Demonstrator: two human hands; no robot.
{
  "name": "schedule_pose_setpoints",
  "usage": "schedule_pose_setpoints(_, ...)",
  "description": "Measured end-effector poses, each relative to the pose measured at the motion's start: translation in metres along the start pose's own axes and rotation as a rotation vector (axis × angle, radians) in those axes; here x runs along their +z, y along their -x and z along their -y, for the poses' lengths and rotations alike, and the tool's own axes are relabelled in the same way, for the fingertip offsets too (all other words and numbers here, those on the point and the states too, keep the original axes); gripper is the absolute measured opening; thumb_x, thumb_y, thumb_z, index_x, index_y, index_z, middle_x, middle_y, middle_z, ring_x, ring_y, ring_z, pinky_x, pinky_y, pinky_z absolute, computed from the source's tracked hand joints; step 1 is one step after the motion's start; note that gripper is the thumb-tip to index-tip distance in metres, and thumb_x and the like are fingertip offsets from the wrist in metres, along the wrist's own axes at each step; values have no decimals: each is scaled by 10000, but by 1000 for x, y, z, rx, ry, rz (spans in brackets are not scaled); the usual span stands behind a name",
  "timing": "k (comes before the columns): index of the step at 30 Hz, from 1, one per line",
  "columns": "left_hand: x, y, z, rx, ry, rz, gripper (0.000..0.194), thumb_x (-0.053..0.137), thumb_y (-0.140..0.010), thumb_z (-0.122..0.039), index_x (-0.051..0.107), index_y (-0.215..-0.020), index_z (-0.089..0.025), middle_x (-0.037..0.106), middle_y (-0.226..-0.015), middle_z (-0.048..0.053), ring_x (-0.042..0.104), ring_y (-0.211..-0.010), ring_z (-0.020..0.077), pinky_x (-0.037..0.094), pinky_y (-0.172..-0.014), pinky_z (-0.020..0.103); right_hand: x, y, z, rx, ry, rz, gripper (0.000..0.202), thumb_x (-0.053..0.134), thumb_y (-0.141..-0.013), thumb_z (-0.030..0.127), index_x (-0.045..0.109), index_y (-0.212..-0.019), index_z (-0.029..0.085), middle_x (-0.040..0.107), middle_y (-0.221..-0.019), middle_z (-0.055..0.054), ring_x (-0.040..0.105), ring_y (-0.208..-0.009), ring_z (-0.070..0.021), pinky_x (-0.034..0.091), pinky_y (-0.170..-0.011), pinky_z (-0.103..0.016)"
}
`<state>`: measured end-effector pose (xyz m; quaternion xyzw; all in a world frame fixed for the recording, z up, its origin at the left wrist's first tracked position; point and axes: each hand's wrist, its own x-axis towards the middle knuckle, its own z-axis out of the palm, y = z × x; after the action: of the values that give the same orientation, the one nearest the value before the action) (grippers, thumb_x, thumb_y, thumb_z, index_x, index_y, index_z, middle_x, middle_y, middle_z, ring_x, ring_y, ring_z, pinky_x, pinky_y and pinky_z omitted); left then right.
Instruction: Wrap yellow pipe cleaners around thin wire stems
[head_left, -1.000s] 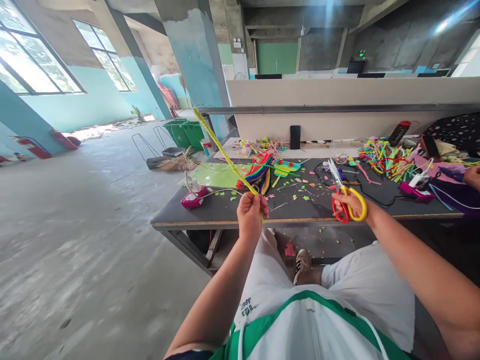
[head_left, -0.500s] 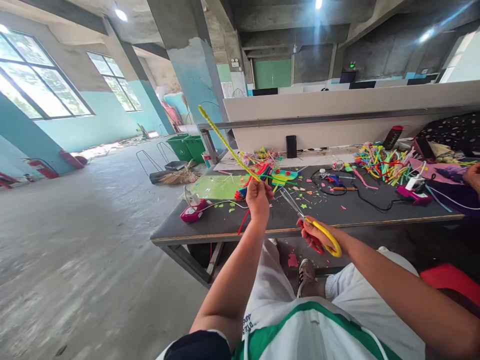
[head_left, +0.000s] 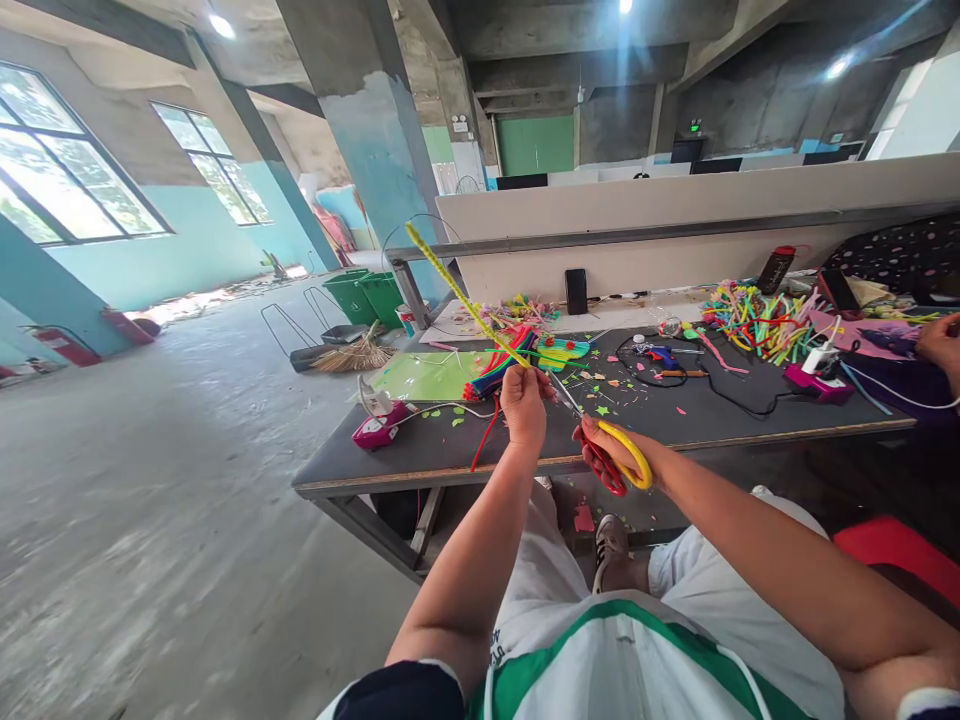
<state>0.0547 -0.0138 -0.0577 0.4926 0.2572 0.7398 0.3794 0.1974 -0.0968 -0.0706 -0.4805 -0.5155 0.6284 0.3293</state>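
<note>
The left hand (head_left: 525,408) is pinching a fuzzy yellow stem (head_left: 466,302), which is slanting toward the far left above the table (head_left: 720,425); the right hand (head_left: 606,446) is gripping scissors (head_left: 634,456), their blades pointing at the left hand; the hands are hovering near each other; green bins (head_left: 381,298) are standing far left, a dark bottle (head_left: 775,271) far right, their contents hidden.
</note>
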Motion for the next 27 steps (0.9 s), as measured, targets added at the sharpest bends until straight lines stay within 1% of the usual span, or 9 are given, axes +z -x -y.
schedule_pose_setpoints(4, 2, -2, 9, -13, 7, -7, 204, 514, -864, -366, 439, -776, -198, 530, -695, -32, 518, -499, 64, 435, -443, 179, -4, -10, 1, 15, -10, -14, 513, 382, -819, 712, 478, -929, 221, 505, -611, 44, 449, -424, -83, 424, -387, -204)
schedule_pose_setpoints(8, 4, -5, 21, -25, -7, -10, 200, 507, -865, -361, 432, -773, -200, 536, -695, -31, 516, -499, 67, 430, -448, 183, -6, -12, 8, 20, 28, -53, 514, 383, -821, 710, 469, -838, 203, 454, -544, 51, 382, -379, -71, 372, -356, -196)
schedule_pose_setpoints(14, 8, -8, 41, -26, -44, -57, 188, 492, -868, -346, 436, -766, -198, 527, -677, -33, 507, -495, 70, 425, -448, 187, -8, -22, 12, 77, 57, -132, 398, 418, -872, 587, 445, -784, 200, 406, -518, 55, 320, -358, -62, 271, -309, -177)
schedule_pose_setpoints(17, 9, -9, 50, -38, -57, -72, 183, 489, -866, -337, 431, -762, -198, 519, -665, -37, 503, -482, 69, 415, -439, 186, -13, -31, 7, 124, 42, -123, 375, 418, -876, 562, 434, -766, 204, 391, -519, 60, 289, -341, -52, 239, -300, -168)
schedule_pose_setpoints(20, 9, -12, 55, -50, -51, -67, 187, 487, -865, -338, 424, -758, -198, 517, -661, -40, 500, -479, 66, 407, -439, 182, -18, -37, 3, 132, -12, -91, 360, 439, -866, 550, 433, -770, 203, 395, -551, 62, 257, -349, -29, 217, -307, -144)
schedule_pose_setpoints(23, 11, -14, 57, -50, -50, -72, 186, 491, -858, -335, 429, -753, -195, 515, -654, -44, 494, -474, 63, 403, -439, 180, -20, -39, 3, 146, -29, -86, 360, 454, -856, 547, 426, -760, 201, 380, -550, 68, 235, -349, -19, 203, -308, -130)
schedule_pose_setpoints(27, 11, -16, 58, -50, -52, -93, 190, 506, -847, -338, 435, -750, -190, 516, -645, -52, 488, -467, 56, 403, -447, 171, -20, -38, 6, 165, -31, -83, 356, 460, -849, 544, 433, -762, 200, 388, -547, 64, 245, -344, -23, 215, -299, -136)
